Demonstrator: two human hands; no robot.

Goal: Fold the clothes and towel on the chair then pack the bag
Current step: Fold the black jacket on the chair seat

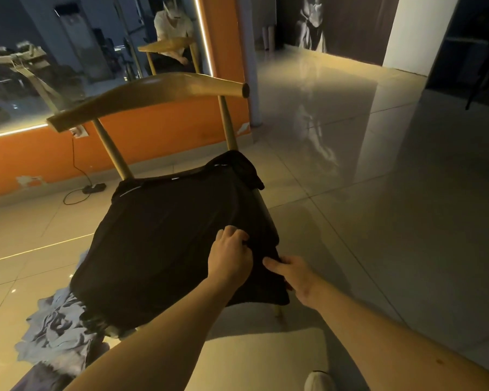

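A black garment [158,244] lies spread over the seat of a wooden chair [153,94], covering it and hanging over the front edge. My left hand [230,255] rests on the garment's right side, its fingers curled into the cloth and pinching a fold. My right hand [292,273] grips the garment's right edge where it hangs off the seat, thumb on top. A crumpled grey and dark patterned cloth [60,331] lies on the floor at the chair's front left. No bag is in view.
An orange wall with a lit mirror [96,46] stands behind the chair. A power strip and cable [94,188] lie on the floor at the wall. Glossy tile floor [378,193] stretches to the right. My white shoe [319,380] shows at the bottom.
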